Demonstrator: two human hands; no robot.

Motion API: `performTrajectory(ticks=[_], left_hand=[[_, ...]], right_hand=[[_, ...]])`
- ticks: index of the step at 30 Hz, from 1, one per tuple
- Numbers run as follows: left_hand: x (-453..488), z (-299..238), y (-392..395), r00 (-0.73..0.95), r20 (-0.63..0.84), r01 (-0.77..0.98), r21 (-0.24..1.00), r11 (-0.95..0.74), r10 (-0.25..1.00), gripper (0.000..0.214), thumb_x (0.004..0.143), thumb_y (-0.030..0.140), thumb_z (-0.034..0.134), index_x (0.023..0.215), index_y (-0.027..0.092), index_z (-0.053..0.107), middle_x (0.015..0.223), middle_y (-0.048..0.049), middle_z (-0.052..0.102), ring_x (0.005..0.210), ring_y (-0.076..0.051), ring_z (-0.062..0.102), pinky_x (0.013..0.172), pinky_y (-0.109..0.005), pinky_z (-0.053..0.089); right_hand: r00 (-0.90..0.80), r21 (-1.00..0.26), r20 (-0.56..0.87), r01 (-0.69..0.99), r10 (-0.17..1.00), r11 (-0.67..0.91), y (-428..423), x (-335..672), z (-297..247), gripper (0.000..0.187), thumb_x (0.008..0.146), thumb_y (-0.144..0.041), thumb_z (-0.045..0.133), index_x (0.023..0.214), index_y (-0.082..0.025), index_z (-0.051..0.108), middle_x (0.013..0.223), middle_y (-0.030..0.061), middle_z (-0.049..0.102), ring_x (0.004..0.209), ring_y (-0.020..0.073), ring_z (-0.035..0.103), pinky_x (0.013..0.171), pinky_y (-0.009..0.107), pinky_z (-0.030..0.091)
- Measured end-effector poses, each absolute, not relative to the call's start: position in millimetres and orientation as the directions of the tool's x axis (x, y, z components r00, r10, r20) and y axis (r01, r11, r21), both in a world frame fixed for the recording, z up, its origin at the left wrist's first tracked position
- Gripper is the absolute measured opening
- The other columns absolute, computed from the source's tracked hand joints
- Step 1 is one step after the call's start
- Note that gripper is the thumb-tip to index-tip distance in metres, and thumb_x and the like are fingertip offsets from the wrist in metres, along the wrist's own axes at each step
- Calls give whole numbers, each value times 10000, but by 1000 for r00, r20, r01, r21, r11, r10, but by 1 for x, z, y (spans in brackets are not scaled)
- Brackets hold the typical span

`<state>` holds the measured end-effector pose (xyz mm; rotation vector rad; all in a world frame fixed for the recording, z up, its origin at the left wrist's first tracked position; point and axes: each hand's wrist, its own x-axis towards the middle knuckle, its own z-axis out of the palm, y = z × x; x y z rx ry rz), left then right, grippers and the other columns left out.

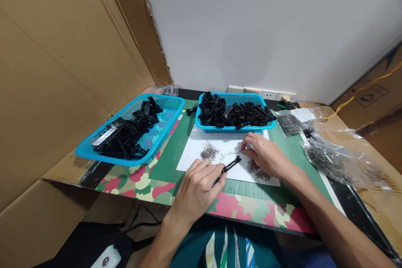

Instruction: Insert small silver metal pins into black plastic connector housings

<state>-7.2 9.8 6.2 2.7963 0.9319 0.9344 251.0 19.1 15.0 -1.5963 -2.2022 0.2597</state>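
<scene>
Left: a creased cardboard panel [63, 50] stands beside a shallow, perforated plastic tray [122, 161], blue, containing elongated black plastic parts [125, 138] and a white strip [105, 135]. Centre: the tabletop [169, 165] bears a smooth green covering with a camouflage-patterned border. The left hand [199, 182] has its fingers pinching a narrow black piece [232, 164], located above a white paper sheet [194, 144], between a left wire heap [209, 151] and a right wire heap [256, 170]. Behind, a blue basket [235, 128] is heaped with black parts. The right hand [264, 155] has its fingers pinching a slender metal rod [234, 152]. Right: clear, wrinkled plastic bags [328, 161] contain small metal pieces.
</scene>
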Motion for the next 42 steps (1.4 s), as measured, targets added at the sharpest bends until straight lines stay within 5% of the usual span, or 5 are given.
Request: performTrajectory(ticks=[10, 14, 19, 31, 42], left_hand=[[-4, 5, 1, 619, 509, 593, 196, -781, 598, 165, 1031, 170, 606, 1141, 119, 719, 844, -42, 751, 801, -240, 630, 740, -389, 449], [-1, 5, -1, 607, 513, 604, 198, -772, 607, 172, 1028, 168, 611, 1150, 113, 719, 850, -43, 757, 811, -243, 631, 749, -392, 461], [-2, 3, -1, 606, 490, 607, 224, -762, 627, 142, 1029, 177, 608, 1092, 126, 724, 862, -50, 750, 827, -245, 629, 748, -392, 459], [-1, 1, -2, 602, 483, 596, 258, -760, 636, 133, 1030, 173, 595, 1035, 124, 719, 805, -42, 674, 808, -241, 605, 723, -382, 455], [2, 0, -4, 620, 445, 576, 300, -760, 646, 137, 1038, 164, 582, 1088, 108, 697, 850, -55, 687, 848, -252, 633, 756, -381, 512]], right_hand=[[-161, -867, 268, 389, 950, 311, 9, 226, 25, 198, 1002, -242, 653, 1200, -239, 658, 1002, 38, 742, 891, 192, 713, 832, 339, 565], [-127, -955, 212, 185, 969, 233, 5, 210, 24, 266, 967, -316, 715, 1216, -223, 701, 974, 52, 747, 866, 196, 731, 796, 336, 611], [-121, -992, 96, 72, 988, 105, 4, 201, 16, 206, 890, -352, 802, 994, -195, 717, 918, 49, 753, 831, 209, 769, 768, 327, 634], [-84, -998, 30, 55, 996, 35, -1, 202, 18, 265, 814, -340, 879, 930, -191, 693, 838, 27, 710, 786, 206, 772, 718, 291, 641], [-99, -933, 156, 313, 983, 180, -8, 201, 23, 114, 899, -261, 756, 964, -181, 707, 814, 32, 753, 731, 197, 767, 698, 289, 655]])
